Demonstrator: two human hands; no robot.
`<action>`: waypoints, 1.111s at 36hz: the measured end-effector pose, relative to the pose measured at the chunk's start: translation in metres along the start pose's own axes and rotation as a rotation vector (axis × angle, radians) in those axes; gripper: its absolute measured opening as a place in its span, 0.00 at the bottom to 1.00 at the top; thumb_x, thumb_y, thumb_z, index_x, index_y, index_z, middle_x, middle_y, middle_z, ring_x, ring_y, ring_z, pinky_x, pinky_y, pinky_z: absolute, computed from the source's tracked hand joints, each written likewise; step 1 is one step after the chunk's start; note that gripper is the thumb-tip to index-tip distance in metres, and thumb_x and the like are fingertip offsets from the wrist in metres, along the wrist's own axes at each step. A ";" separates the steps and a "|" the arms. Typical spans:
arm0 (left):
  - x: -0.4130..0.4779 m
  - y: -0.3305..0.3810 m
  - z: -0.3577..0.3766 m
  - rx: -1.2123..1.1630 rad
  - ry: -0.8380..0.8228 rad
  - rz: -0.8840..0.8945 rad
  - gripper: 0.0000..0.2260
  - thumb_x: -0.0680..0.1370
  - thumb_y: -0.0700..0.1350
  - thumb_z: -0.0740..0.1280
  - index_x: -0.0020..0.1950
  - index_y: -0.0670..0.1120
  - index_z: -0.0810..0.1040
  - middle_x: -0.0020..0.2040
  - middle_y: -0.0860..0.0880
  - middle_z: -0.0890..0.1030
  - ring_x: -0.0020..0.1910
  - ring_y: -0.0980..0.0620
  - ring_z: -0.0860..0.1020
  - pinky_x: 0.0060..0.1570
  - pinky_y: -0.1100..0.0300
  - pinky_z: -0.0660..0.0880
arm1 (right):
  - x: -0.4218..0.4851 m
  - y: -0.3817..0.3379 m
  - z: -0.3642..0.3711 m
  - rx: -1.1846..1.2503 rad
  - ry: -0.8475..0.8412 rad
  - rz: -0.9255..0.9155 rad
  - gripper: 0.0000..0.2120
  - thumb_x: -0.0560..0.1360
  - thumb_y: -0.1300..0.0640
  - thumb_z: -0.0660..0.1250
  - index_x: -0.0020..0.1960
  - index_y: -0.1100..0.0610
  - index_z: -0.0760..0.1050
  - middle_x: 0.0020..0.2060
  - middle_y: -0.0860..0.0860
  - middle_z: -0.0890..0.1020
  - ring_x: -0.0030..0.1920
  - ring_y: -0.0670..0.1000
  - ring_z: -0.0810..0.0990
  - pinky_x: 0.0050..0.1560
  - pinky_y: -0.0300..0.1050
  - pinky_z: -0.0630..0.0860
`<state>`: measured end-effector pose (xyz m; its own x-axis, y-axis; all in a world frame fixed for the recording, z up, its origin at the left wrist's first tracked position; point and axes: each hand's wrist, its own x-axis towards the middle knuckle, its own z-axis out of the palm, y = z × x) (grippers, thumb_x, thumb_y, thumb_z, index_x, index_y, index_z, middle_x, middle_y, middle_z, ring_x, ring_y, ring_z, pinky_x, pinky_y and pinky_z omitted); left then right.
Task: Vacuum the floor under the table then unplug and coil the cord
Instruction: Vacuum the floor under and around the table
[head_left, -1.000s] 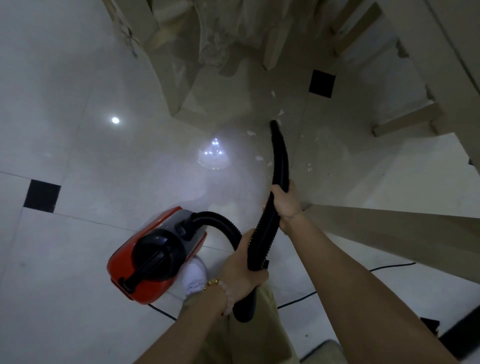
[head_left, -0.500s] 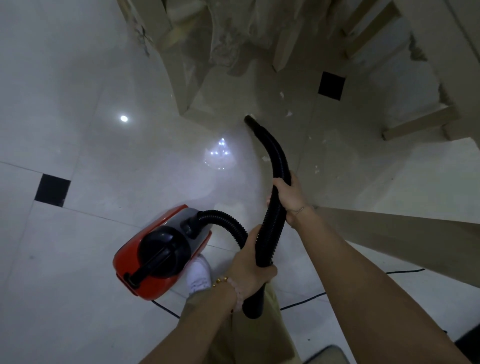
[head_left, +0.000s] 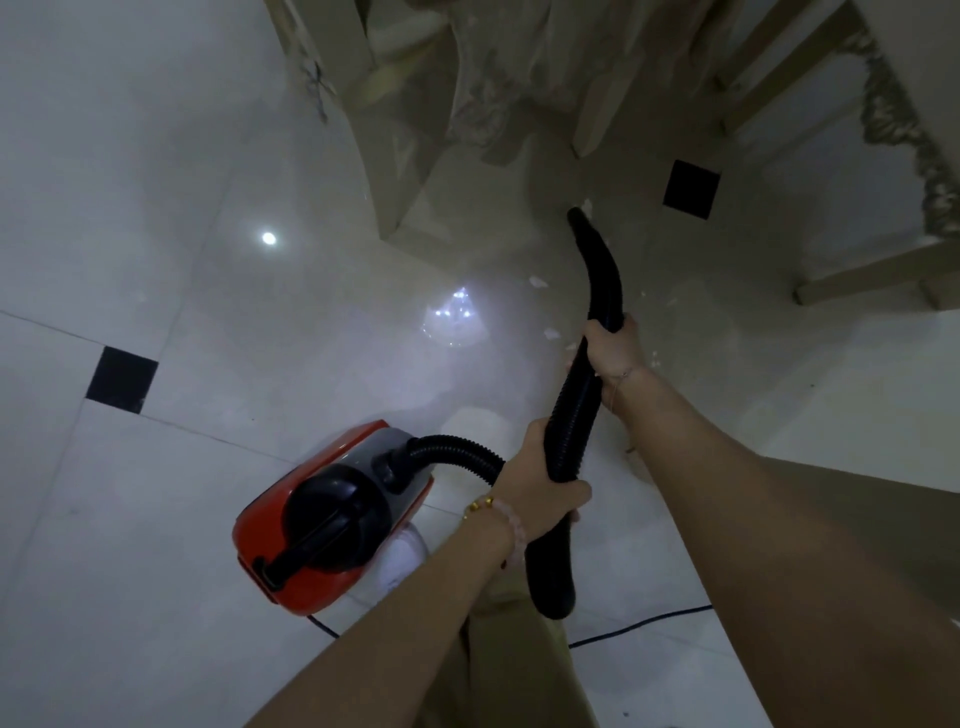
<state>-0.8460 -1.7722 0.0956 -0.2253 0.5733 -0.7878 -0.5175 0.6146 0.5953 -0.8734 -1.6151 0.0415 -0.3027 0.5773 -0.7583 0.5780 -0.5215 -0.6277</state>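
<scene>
A red and black canister vacuum (head_left: 332, 525) stands on the pale tiled floor by my foot. Its black ribbed hose (head_left: 569, 415) curves up from the body and runs forward to a smooth black nozzle (head_left: 595, 254). My left hand (head_left: 535, 488) grips the hose low down. My right hand (head_left: 613, 353) grips it higher, where the ribbed part meets the nozzle. The nozzle tip touches a white scrap on the floor beside the table's base (head_left: 415, 171). More white scraps (head_left: 537, 282) lie left of the nozzle. A thin black cord (head_left: 639, 623) trails over the floor behind my legs.
A carved table leg (head_left: 597, 109) and chair legs (head_left: 862, 275) stand at the top and the right. A beige table edge (head_left: 857, 493) juts in at the right. Black inset tiles (head_left: 122, 379) mark the floor. Ceiling lights reflect in the tiles.
The nozzle tip swung left, then back right and further in under the table. Both hands kept their grip on the hose. The vacuum body stayed put.
</scene>
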 end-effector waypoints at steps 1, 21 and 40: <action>0.002 0.001 -0.001 -0.001 -0.003 -0.008 0.22 0.73 0.37 0.65 0.62 0.53 0.62 0.42 0.44 0.75 0.36 0.48 0.77 0.42 0.51 0.79 | 0.000 -0.001 0.000 0.012 0.012 0.001 0.10 0.78 0.64 0.59 0.58 0.56 0.64 0.38 0.55 0.72 0.29 0.51 0.71 0.20 0.37 0.73; -0.001 -0.014 -0.002 -0.199 0.056 -0.028 0.21 0.73 0.37 0.66 0.62 0.50 0.62 0.41 0.47 0.72 0.32 0.52 0.75 0.36 0.60 0.78 | 0.007 0.001 0.040 -0.334 -0.354 -0.019 0.16 0.79 0.62 0.58 0.65 0.53 0.64 0.39 0.55 0.72 0.30 0.52 0.71 0.25 0.41 0.76; -0.020 -0.029 0.007 0.004 0.048 -0.028 0.22 0.73 0.39 0.66 0.59 0.56 0.60 0.41 0.52 0.71 0.35 0.58 0.73 0.28 0.74 0.70 | -0.025 0.026 0.012 -0.183 -0.155 -0.153 0.21 0.80 0.60 0.58 0.72 0.51 0.63 0.39 0.50 0.74 0.26 0.44 0.71 0.27 0.39 0.73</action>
<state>-0.8203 -1.7976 0.0950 -0.2504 0.5292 -0.8107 -0.5208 0.6323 0.5736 -0.8602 -1.6505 0.0423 -0.5015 0.5300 -0.6838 0.6396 -0.3051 -0.7056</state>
